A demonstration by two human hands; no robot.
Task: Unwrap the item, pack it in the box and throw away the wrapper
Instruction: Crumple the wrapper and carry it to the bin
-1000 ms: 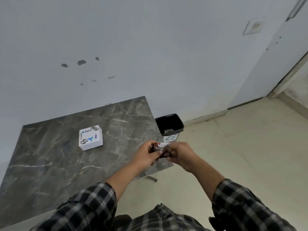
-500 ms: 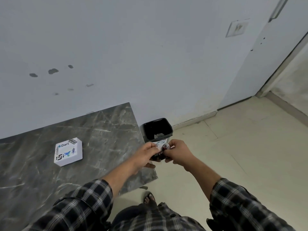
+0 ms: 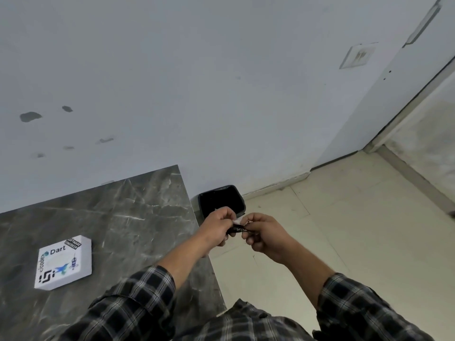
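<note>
My left hand (image 3: 218, 227) and my right hand (image 3: 264, 236) pinch a small wrapped item (image 3: 236, 226) between them, past the table's right edge and just in front of the bin. The item looks dark with a white bit of wrapper showing; my fingers hide most of it. A white closed box (image 3: 64, 263) printed with "Dart" and logos lies flat on the dark marble table (image 3: 128, 217), to the left of my hands. A black waste bin (image 3: 221, 200) stands on the floor against the wall, right beside the table's corner.
A pale wall runs behind the table and bin, with a switch plate (image 3: 358, 55) high on the right. Beige tiled floor (image 3: 344, 230) spreads to the right toward a doorway (image 3: 418, 114). My checked sleeves fill the bottom of the view.
My view has swung to the right, so the box and table sit further left in frame. My hands moved off the table edge to just in front of the bin, still working the wrapper.
</note>
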